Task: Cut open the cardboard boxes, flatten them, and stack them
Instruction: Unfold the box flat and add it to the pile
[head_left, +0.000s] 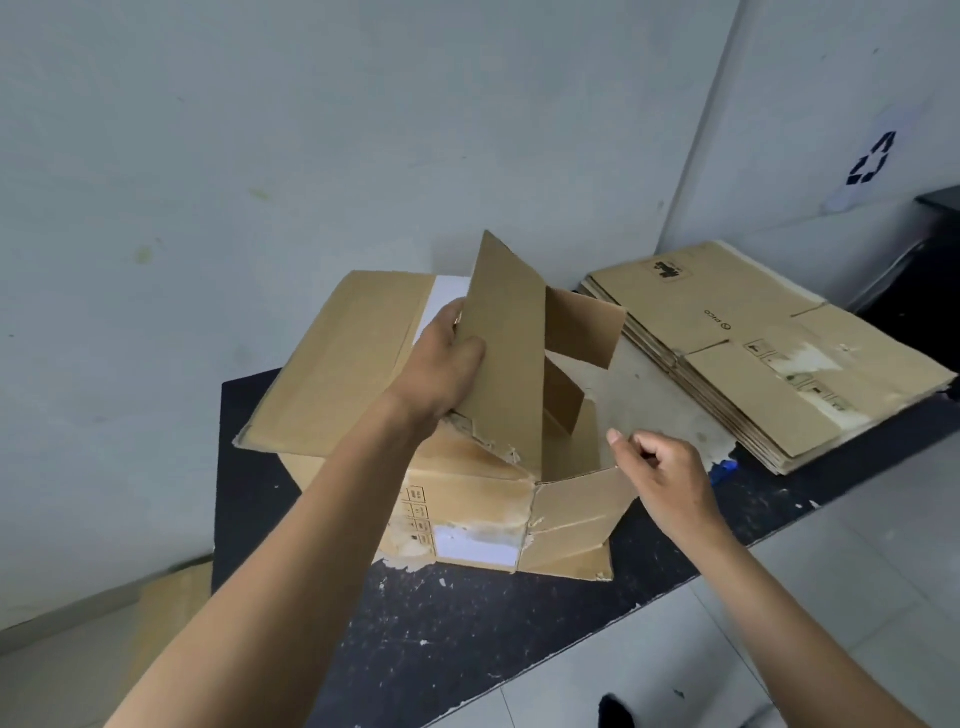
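Observation:
A worn brown cardboard box (467, 499) stands on a black table (467, 649) with its top flaps open. My left hand (447, 364) grips the long upright flap (506, 353) near its lower left edge, thumb on the near face. My right hand (660, 473) hovers over the box's right corner with fingers curled; it pinches or touches the edge of the large right flap (654, 395), which lies outward. A short near flap (576, 504) is bent down at the front right. A stack of flattened boxes (753, 343) lies to the right.
A blue object (724, 470) peeks out beside the flattened stack, behind my right hand. Grey walls close off the back and right. Another piece of cardboard (171, 613) lies on the floor at the left of the table. A dark object (940, 244) stands at far right.

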